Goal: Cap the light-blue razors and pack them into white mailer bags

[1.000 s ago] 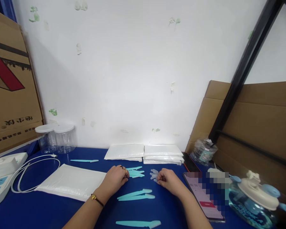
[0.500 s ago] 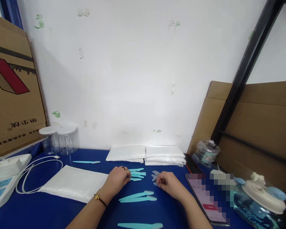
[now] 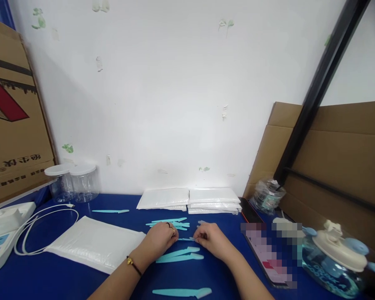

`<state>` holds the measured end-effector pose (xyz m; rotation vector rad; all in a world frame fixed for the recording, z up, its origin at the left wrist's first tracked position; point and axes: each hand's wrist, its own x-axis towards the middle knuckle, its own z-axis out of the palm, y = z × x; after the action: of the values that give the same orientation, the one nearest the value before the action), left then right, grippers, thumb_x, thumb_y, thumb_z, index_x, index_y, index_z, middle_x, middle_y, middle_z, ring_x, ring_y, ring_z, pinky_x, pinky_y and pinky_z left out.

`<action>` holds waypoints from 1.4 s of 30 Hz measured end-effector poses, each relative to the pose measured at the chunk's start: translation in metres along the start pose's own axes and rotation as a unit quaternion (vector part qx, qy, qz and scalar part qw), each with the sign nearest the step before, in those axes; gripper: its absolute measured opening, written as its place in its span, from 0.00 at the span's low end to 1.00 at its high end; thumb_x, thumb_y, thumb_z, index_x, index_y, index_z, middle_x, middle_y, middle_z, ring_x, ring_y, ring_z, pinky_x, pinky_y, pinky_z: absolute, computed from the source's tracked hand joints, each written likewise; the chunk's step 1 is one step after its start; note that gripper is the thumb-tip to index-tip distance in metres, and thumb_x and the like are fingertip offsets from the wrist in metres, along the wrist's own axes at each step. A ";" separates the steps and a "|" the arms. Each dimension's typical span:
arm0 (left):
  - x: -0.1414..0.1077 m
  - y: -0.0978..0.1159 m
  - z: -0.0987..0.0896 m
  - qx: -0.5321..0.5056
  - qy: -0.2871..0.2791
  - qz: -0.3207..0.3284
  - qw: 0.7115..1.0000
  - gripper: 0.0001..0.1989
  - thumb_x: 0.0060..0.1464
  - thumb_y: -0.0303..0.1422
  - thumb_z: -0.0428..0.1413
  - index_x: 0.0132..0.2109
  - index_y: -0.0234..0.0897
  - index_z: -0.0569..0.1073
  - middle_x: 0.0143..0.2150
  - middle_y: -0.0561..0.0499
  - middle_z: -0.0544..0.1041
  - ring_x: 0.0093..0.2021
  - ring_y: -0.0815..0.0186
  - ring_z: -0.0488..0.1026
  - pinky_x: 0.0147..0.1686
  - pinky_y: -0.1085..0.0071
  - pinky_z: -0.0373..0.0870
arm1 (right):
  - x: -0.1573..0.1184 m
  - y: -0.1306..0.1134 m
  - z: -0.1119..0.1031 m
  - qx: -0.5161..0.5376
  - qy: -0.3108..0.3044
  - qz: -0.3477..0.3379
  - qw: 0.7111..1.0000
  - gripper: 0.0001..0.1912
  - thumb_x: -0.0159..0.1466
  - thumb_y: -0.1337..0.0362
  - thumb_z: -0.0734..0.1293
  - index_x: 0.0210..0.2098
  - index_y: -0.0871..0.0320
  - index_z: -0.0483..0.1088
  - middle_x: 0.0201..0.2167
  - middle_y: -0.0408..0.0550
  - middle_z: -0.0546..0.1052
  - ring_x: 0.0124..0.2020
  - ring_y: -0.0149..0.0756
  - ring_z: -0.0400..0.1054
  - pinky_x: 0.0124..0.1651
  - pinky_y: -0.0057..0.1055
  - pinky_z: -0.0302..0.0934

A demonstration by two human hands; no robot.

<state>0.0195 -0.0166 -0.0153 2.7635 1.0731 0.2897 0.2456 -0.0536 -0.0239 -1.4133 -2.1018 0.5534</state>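
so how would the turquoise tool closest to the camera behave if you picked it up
The turquoise tool is probably fairly stiff, since its long handle lies straight on the blue table. It is likely light, being so slim. It seems more apt to slide than roll, as its paler end is wider than the handle.

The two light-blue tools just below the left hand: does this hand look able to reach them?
Probably yes: the two tools lie in the open, close to the left hand. It seems to grip another tool, which it may need to release first.
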 end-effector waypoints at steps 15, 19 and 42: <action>-0.003 -0.003 0.007 -0.120 0.033 -0.041 0.991 0.05 0.52 0.34 0.54 0.37 0.42 0.73 0.35 0.55 0.74 0.35 0.68 0.70 0.35 0.75 0.61 | -0.004 0.010 -0.014 0.032 -0.002 -0.011 0.999 0.08 0.56 0.70 0.65 0.31 0.56 0.77 0.28 0.44 0.76 0.30 0.33 0.69 0.33 0.25 0.59; -0.007 -0.024 -0.004 -0.058 0.080 -0.094 0.991 0.07 0.52 0.31 0.54 0.39 0.41 0.74 0.40 0.52 0.73 0.42 0.64 0.68 0.41 0.72 0.60 | -0.007 0.028 -0.033 -0.027 0.074 0.036 0.996 0.09 0.56 0.72 0.62 0.29 0.58 0.75 0.28 0.45 0.74 0.30 0.33 0.68 0.34 0.26 0.58; -0.006 -0.012 -0.003 -0.085 0.009 -0.121 0.989 0.03 0.48 0.30 0.54 0.30 0.40 0.73 0.30 0.55 0.74 0.32 0.68 0.68 0.30 0.74 0.56 | -0.004 0.016 -0.012 0.079 0.018 0.051 0.995 0.05 0.55 0.72 0.64 0.29 0.58 0.71 0.23 0.41 0.72 0.25 0.29 0.64 0.27 0.22 0.53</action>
<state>0.0068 -0.0120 -0.0161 2.4566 1.3082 0.3553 0.2658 -0.0507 -0.0254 -1.4354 -1.9195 0.7125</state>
